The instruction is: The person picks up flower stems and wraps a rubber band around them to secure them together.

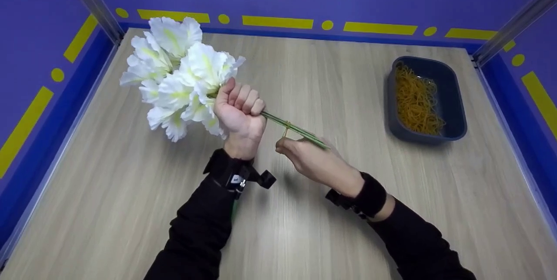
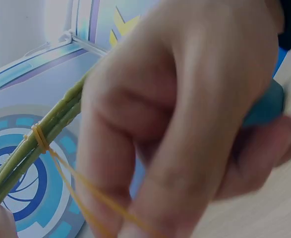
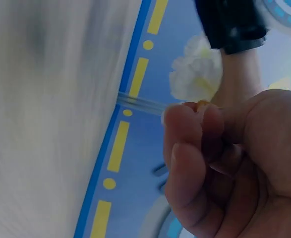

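My left hand (image 1: 243,117) grips a bunch of white artificial flowers (image 1: 191,75) by the green stems (image 1: 300,130), just below the blooms. The blooms spread to the upper left of that fist, and the stems run out to the lower right. A yellow rubber band (image 2: 40,139) is wound around the stems, with a loop of it stretched away from them. Thumb and fingers of my right hand (image 1: 320,160) pinch this loop beside the stems. In the left wrist view the right hand (image 2: 185,114) covers part of the stems.
A dark blue-grey tub (image 1: 452,106) stands at the right of the wooden table (image 1: 278,236), with a heap of yellow rubber bands (image 1: 415,106) in it. Blue walls with yellow marks (image 1: 278,22) enclose the table at the back and sides.
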The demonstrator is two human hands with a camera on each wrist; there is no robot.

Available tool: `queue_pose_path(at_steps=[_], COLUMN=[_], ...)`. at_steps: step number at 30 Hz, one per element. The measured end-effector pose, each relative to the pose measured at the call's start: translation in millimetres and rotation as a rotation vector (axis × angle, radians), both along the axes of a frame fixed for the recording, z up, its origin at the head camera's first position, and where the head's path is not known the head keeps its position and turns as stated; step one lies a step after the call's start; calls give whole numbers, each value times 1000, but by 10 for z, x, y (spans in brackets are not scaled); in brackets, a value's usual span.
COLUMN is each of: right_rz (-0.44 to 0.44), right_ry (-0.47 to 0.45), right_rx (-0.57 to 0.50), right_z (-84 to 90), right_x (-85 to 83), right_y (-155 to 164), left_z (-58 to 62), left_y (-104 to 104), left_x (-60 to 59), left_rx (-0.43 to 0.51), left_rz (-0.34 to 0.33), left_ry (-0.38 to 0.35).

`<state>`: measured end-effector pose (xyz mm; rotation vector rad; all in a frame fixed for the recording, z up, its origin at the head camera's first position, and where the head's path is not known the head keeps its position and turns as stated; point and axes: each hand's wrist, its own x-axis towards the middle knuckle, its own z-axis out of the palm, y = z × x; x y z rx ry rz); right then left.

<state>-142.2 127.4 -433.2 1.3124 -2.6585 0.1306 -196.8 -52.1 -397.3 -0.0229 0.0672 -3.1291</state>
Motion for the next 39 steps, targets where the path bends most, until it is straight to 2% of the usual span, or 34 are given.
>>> queue_pose_path(at_steps=[1, 2, 4, 9, 13, 16, 21, 25, 30, 39], right_rz=[-9, -14, -12, 37, 20, 5, 10, 8, -28, -137], right_ry=[-145, -246, -308, -251, -222, -202, -62, 30, 116, 209], right_rx=[-178, -265, -308, -344, -368, -389, -456, -503, -524, -664], right_z=[11, 21, 40, 88, 140, 199, 340, 445, 541, 558], right_x=[13, 32, 75, 144, 145, 139, 141, 110, 24, -228], right_y=[-26, -39, -53, -49, -19, 29, 155, 267, 422, 648], left_z=[3, 6, 18, 44, 34, 4, -47, -58, -13, 127], left_y=[-7, -14, -24, -45, -56, -45, 6, 40, 83, 158], left_x=[1, 5, 16, 18, -4, -18, -31, -37, 1, 112], left_rx=[-9, -20, -46, -97, -141, -205, -356, -402, -441, -475], left_rz=[15, 32, 65, 140, 198, 231, 247, 197, 65, -128], left_ry=[7, 16, 35, 98, 133, 143, 153, 183, 179, 176])
